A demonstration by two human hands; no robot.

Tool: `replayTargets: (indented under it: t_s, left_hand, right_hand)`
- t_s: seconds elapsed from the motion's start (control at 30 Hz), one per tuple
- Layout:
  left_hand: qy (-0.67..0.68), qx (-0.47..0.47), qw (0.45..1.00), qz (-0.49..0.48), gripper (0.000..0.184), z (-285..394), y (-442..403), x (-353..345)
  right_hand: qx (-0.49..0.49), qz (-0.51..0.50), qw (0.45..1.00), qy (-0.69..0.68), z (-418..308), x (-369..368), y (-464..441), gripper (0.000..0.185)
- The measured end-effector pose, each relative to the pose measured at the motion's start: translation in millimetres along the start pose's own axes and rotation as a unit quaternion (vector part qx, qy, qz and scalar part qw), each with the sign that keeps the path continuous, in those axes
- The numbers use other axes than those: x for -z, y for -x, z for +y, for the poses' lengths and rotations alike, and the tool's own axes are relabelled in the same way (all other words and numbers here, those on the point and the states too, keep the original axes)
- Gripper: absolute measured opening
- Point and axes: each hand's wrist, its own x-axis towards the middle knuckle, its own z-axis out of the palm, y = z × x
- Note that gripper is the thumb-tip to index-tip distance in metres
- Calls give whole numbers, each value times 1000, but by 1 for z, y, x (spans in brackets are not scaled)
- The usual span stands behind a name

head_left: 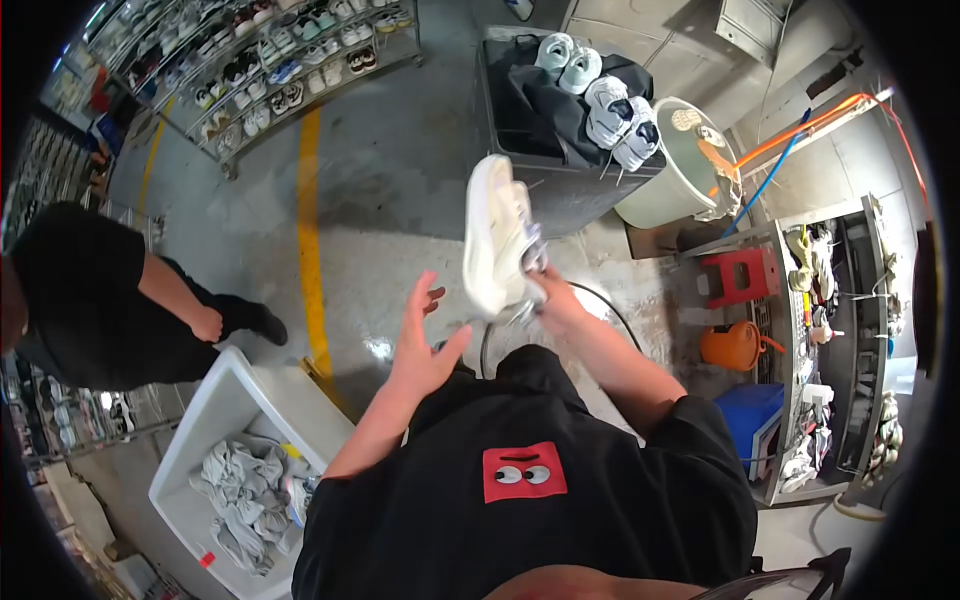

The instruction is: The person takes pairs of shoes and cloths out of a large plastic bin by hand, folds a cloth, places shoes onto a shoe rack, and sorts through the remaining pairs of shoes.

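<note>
A white sneaker [492,240] is held up in front of me, its pale sole facing left and its toe or heel end pointing up. My right hand [556,299] grips it at the lower end, with the fingers partly hidden behind the shoe. Left of the sneaker, my left hand [426,345] is raised with its fingers apart and nothing in it. A gap separates that hand from the shoe. Beyond the sneaker, several white sneakers [610,112] rest on dark cloth on top of a large dark bin [570,195].
A light green bucket [640,208] stands beside the bin. At right are a shelf rack [790,300], a red stool [735,278] and an orange watering can [730,346]. A white tub [180,480] holds grey cloths at lower left. Another person [90,300] stands left. Shoe racks [270,75] line the back.
</note>
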Motion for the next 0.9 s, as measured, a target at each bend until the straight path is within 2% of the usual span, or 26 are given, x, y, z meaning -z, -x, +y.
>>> replayTargets:
  t_s: [0.07, 0.1, 0.17, 0.2, 0.23, 0.27, 0.3, 0.33, 0.37, 0.43, 0.53, 0.57, 0.6, 0.63, 0.67, 0.77, 0.9]
  left_hand:
    - [-5, 2, 1000, 14, 80, -8, -47, 2]
    - [-2, 27, 999, 30, 68, -17, -63, 2]
    - [30, 75, 996, 44, 60, -66, -84, 6]
    - [44, 103, 992, 55, 57, -96, -85, 8]
    - [36, 138, 987, 79, 51, -121, -82, 9]
    - [29, 171, 979, 109, 45, -149, -74, 11]
    - [-6, 202, 970, 131, 41, -192, -58, 14]
    - [-42, 237, 956, 164, 36, -232, -33, 14]
    - [-73, 279, 937, 199, 33, -260, -5, 6]
    - [-119, 382, 874, 276, 31, -264, 47, -7]
    - [-152, 536, 759, 336, 35, -250, 136, -49]
    - [-149, 587, 722, 336, 37, -248, 169, -75]
    - [-124, 638, 691, 316, 42, -237, 199, -93]
    - [-106, 666, 659, 333, 42, -229, 226, -113]
    - [-91, 689, 633, 342, 42, -224, 255, -125]
    - [-64, 732, 566, 374, 42, -195, 308, -174]
    - [-61, 714, 603, 350, 44, -212, 374, -214]
  right_hand:
    - [70, -16, 997, 4, -47, 40, -48, 52]
    - [94, 13, 995, 9, -80, 51, -67, 50]
    - [141, 45, 988, 34, -164, 60, -100, 47]
    - [156, 50, 985, 51, -205, 63, -117, 47]
    - [112, 117, 980, 116, -245, 83, -148, 48]
    - [68, 176, 965, 184, -290, 111, -185, 49]
    - [136, 161, 962, 172, -326, 159, -246, 54]
    - [154, 122, 955, 222, -366, 183, -273, 61]
    - [124, 181, 958, 185, -400, 150, -265, 67]
    - [100, 79, 976, 177, -465, 236, -373, 62]
    - [-29, -83, 995, 54, -497, 254, -419, 50]
    - [-14, -79, 988, 129, -500, 279, -449, 52]
    - [-42, -37, 973, 226, -508, 311, -460, 56]
    - [-53, 8, 947, 317, -525, 308, -476, 60]
    - [-85, 120, 962, 228, -505, 242, -436, 72]
    - [-62, 147, 927, 338, -502, 240, -436, 70]
    - [4, 245, 845, 475, -493, 225, -424, 69]
